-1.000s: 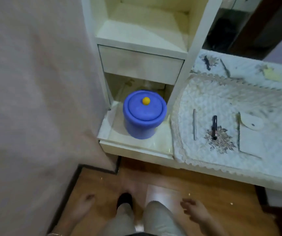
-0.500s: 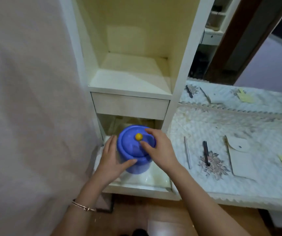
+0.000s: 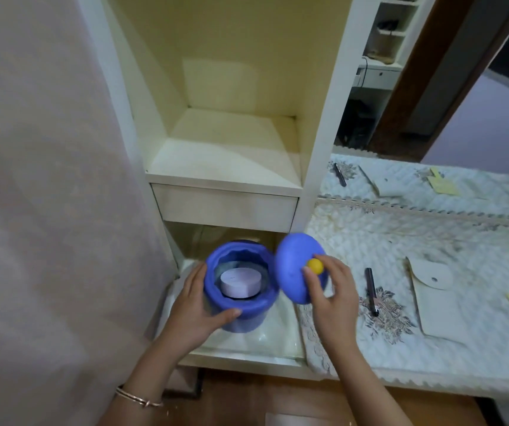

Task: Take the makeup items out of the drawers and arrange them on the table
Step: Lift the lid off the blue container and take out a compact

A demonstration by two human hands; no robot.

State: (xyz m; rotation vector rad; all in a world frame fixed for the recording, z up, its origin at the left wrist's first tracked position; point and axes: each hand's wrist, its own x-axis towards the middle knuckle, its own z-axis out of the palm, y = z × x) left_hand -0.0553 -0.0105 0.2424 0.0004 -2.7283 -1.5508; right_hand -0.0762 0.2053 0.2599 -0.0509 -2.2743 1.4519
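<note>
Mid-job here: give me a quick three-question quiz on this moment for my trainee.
1. True or false: the lid sits closed on the blue tub.
2. Which hand steadies the tub? A) left hand B) right hand C) neither
3. Fill in: inside the tub lies a pale round ____.

Key:
1. False. The right hand holds the lid by its yellow knob, tilted, beside the tub.
2. A. The left hand wraps the tub's side in the open drawer.
3. Jar. What it contains cannot be told.
</note>
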